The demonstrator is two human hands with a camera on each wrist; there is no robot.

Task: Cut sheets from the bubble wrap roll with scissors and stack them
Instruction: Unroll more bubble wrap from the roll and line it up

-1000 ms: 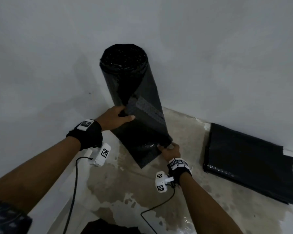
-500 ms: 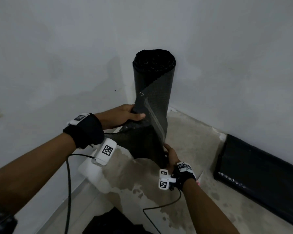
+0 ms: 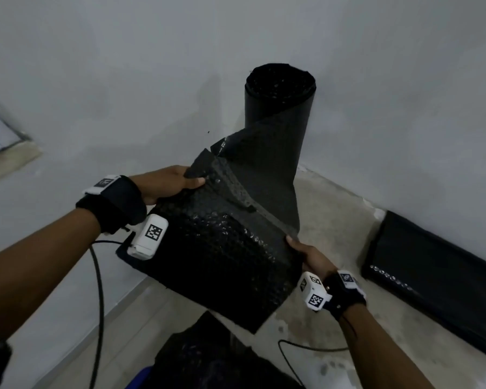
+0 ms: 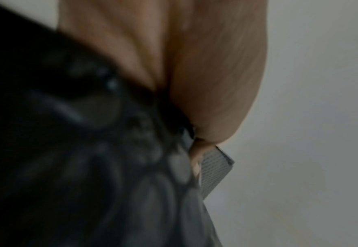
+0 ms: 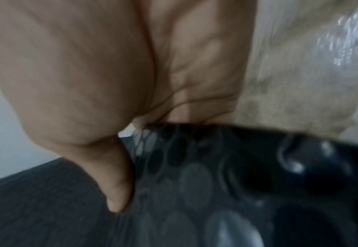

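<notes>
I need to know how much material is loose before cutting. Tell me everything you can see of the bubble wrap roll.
The bubble wrap roll is black, glossy and bubbled, standing upright on the floor in the corner against the grey wall. Its open top shows coiled layers. A wide loose sheet trails off it toward the camera, still joined. The left hand pinches the sheet's upper corner, and the right hand grips its opposite edge.

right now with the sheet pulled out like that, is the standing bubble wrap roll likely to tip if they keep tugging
Probably yes. The roll stands on end, tall for its base, already leaning, so a sideways pull could topple it. The wall close behind may catch it. The pulled-out sheet, gripped by the left hand and right hand, bends and sags, so it looks floppy and light.
</notes>
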